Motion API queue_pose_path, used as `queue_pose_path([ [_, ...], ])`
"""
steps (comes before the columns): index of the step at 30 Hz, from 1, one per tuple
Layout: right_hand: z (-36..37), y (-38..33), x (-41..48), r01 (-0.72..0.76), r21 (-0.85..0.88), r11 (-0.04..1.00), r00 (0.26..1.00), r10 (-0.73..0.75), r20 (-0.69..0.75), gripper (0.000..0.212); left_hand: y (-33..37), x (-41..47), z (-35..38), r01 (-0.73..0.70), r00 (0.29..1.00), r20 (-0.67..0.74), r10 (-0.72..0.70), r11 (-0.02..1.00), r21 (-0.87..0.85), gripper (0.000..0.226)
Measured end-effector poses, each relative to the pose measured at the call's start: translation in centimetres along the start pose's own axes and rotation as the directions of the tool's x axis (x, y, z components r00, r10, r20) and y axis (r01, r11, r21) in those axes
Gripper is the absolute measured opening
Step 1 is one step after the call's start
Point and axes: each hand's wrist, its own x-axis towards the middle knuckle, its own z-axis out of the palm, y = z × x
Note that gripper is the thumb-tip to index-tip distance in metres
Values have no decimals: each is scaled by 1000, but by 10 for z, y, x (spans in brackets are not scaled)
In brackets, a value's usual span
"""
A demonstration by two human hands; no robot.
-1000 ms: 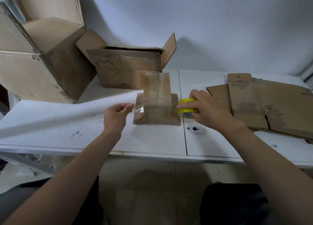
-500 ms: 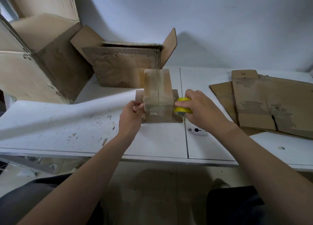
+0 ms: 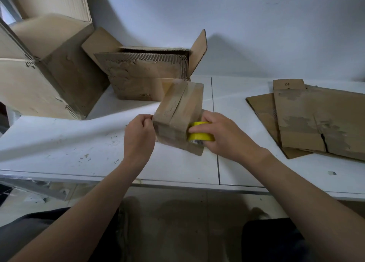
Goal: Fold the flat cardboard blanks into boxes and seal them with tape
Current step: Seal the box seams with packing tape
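A small folded cardboard box [image 3: 178,111] sits tilted in the middle of the white table [image 3: 79,143], its taped seam running along the top. My left hand [image 3: 139,135] pinches at the box's near left corner, where the tape end lies. My right hand [image 3: 223,135] grips a yellow roll of tape [image 3: 200,133] and holds it against the box's near right side. A stack of flat cardboard blanks [image 3: 316,119] lies on the table to the right.
A large open box [image 3: 43,70] stands at the far left. Behind the small box is another open box [image 3: 146,72] with raised flaps. A white wall runs behind the table. The table's front edge is just below my wrists.
My left hand moved right from the table to the box's left corner. The box has turned and tilted, its near end lifted. The roll has come round to the box's near right side.
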Motion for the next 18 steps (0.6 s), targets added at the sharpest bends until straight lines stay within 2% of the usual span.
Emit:
queue_pose_path([
  [3, 4, -11, -1, -3, 14, 1000, 1000, 3, 25, 40, 3, -8, -4, 52, 998, 20, -52, 998, -25, 24],
  [4, 5, -14, -1, -9, 19, 1000, 999, 9, 31, 40, 2, -10, -3, 54, 997, 47, -53, 998, -28, 35],
  [7, 9, -21, -2, -24, 21, 999, 999, 23, 44, 39, 0, -13, 5, 38, 995, 86, -42, 998, 52, 89],
  [9, 12, -24, -2, -37, 26, 999, 999, 36, 39, 37, 3, -15, 10, 40, 997, 65, -50, 987, 154, 104],
  [11, 13, -23, -3, -64, 34, 997, 997, 62, 49, 38, 6, -13, 13, 68, 996, 43, -74, 989, 128, 104],
  [14, 13, -18, -2, -105, 57, 993, 993, 101, 69, 39, 7, -5, 10, 139, 990, 42, -136, 987, -80, 95],
  [18, 14, -15, -1, -111, 82, 990, 990, 103, 91, 42, 3, 5, 3, 271, 962, 40, -268, 937, -219, 76],
])
